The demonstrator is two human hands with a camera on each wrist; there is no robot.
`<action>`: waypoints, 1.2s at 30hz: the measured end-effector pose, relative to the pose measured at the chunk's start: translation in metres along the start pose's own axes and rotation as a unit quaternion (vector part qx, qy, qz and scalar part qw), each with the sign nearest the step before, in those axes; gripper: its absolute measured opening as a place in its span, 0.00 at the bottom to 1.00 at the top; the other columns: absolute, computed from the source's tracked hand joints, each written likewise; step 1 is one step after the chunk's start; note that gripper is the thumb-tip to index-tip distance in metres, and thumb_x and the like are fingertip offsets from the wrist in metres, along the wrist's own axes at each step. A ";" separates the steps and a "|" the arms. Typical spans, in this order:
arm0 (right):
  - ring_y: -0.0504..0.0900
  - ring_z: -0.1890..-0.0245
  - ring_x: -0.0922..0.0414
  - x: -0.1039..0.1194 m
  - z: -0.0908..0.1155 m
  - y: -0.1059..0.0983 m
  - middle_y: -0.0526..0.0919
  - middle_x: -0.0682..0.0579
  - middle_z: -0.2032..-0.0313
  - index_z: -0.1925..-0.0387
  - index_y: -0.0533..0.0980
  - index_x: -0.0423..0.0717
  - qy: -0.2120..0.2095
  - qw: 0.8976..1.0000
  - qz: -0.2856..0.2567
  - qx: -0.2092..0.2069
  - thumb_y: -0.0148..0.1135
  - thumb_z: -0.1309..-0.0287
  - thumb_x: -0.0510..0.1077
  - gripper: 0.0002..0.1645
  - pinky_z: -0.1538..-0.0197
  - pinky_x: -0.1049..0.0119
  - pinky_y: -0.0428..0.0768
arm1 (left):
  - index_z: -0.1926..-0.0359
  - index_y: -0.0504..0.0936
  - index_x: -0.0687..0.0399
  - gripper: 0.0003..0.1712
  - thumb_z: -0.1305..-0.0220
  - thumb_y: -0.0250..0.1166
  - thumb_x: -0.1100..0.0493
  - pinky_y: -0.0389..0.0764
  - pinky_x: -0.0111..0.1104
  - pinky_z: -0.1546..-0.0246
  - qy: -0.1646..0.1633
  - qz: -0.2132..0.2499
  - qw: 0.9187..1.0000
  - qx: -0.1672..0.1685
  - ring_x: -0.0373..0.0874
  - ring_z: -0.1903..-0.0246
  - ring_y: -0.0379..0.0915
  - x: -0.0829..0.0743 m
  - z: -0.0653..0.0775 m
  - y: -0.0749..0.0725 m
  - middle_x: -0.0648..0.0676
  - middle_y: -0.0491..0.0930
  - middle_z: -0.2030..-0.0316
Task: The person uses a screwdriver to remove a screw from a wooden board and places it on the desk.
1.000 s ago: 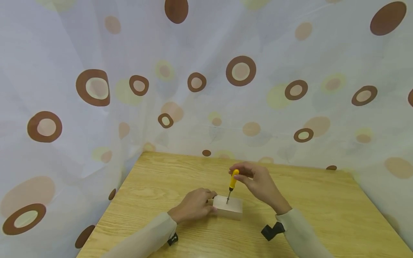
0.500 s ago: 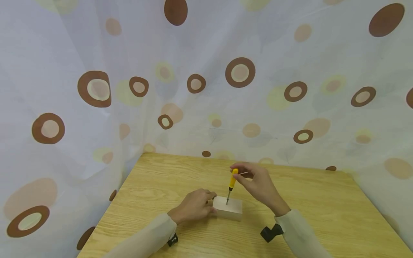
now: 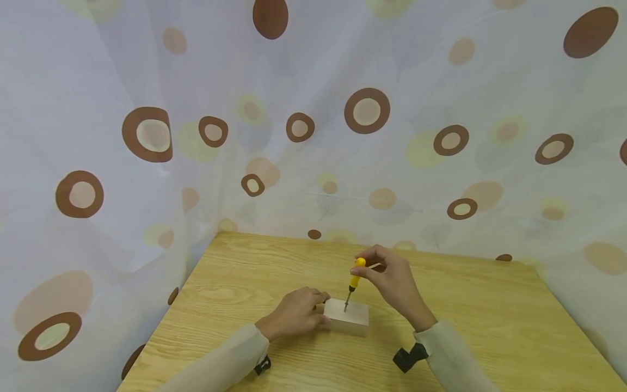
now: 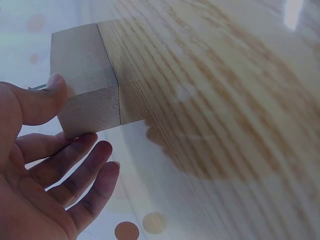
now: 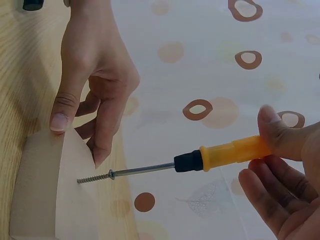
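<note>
A pale wooden block (image 3: 348,318) lies flat on the wood-grained table. My left hand (image 3: 296,311) grips its left end; in the left wrist view the thumb (image 4: 57,85) lies on one side and fingers on another. A screw (image 5: 95,178) stands in the block's top face, much of its thread still showing. The shaft of a yellow screwdriver (image 5: 225,154) meets the screw's head, nearly in line with it. My right hand (image 3: 389,275) pinches the top of the handle between thumb and fingers, above the block.
The table (image 3: 465,305) stretches out on both sides of the block. A white curtain (image 3: 303,81) with brown and beige circles encloses the back and sides. Black wrist mounts (image 3: 410,356) sit under both cuffs.
My right hand has shifted slightly on the screwdriver handle, its fingers turning around it. The handle leans a touch further right. The left hand and the block stay in place.
</note>
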State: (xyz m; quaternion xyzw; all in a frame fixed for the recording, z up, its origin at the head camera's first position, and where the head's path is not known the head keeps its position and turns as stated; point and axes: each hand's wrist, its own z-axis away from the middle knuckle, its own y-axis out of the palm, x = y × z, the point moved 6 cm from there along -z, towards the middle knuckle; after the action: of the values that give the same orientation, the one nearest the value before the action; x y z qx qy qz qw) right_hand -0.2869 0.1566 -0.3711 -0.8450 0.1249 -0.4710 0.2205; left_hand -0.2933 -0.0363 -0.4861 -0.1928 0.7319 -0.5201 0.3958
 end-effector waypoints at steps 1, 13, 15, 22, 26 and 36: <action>0.85 0.61 0.59 0.000 0.000 -0.001 0.87 0.56 0.58 0.52 0.84 0.52 -0.004 1.000 0.005 -0.003 0.75 0.40 0.45 0.14 0.59 0.64 0.85 | 0.38 0.82 0.54 0.30 0.34 0.71 0.43 0.82 0.31 0.58 0.001 0.000 1.000 0.000 0.37 0.56 0.81 0.000 0.000 0.000 0.50 0.84 0.45; 0.86 0.60 0.60 0.003 0.002 0.005 0.89 0.55 0.58 0.46 0.77 0.50 -0.005 0.999 0.050 -0.011 0.72 0.36 0.46 0.19 0.59 0.64 0.84 | 0.38 0.83 0.55 0.30 0.34 0.71 0.43 0.82 0.30 0.60 0.002 -0.006 1.000 0.000 0.36 0.58 0.81 -0.001 0.001 0.001 0.51 0.85 0.45; 0.85 0.62 0.60 0.004 0.002 0.004 0.88 0.57 0.60 0.49 0.78 0.50 -0.009 0.998 0.056 -0.022 0.74 0.39 0.47 0.19 0.60 0.65 0.84 | 0.38 0.83 0.55 0.29 0.34 0.71 0.43 0.82 0.30 0.60 0.001 -0.006 1.000 0.001 0.36 0.58 0.81 -0.002 0.001 0.001 0.51 0.85 0.46; 0.84 0.65 0.60 0.008 0.004 0.002 0.85 0.59 0.64 0.54 0.81 0.49 -0.041 0.996 0.067 -0.045 0.76 0.42 0.44 0.16 0.61 0.65 0.85 | 0.38 0.83 0.54 0.29 0.34 0.71 0.43 0.81 0.29 0.61 0.001 -0.007 1.000 -0.001 0.35 0.58 0.80 -0.001 0.001 0.001 0.50 0.85 0.46; 0.86 0.62 0.59 0.010 0.003 0.002 0.87 0.56 0.60 0.47 0.82 0.46 -0.057 0.995 0.080 -0.034 0.71 0.36 0.39 0.16 0.60 0.63 0.86 | 0.37 0.82 0.54 0.31 0.34 0.70 0.43 0.82 0.30 0.59 0.000 -0.009 1.000 -0.002 0.36 0.57 0.80 0.000 0.000 0.001 0.51 0.84 0.44; 0.85 0.64 0.62 0.008 0.003 0.004 0.87 0.57 0.62 0.51 0.82 0.46 -0.061 0.994 0.088 -0.023 0.75 0.40 0.42 0.16 0.60 0.66 0.85 | 0.37 0.82 0.55 0.30 0.34 0.71 0.44 0.82 0.31 0.58 -0.007 -0.006 1.000 0.008 0.38 0.55 0.81 -0.002 0.001 0.000 0.52 0.84 0.44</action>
State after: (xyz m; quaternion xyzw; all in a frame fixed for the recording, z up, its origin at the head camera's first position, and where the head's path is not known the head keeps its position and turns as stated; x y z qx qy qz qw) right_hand -0.2802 0.1503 -0.3687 -0.8629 0.1958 -0.3942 0.2483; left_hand -0.2910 -0.0353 -0.4854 -0.1979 0.7239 -0.5268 0.3991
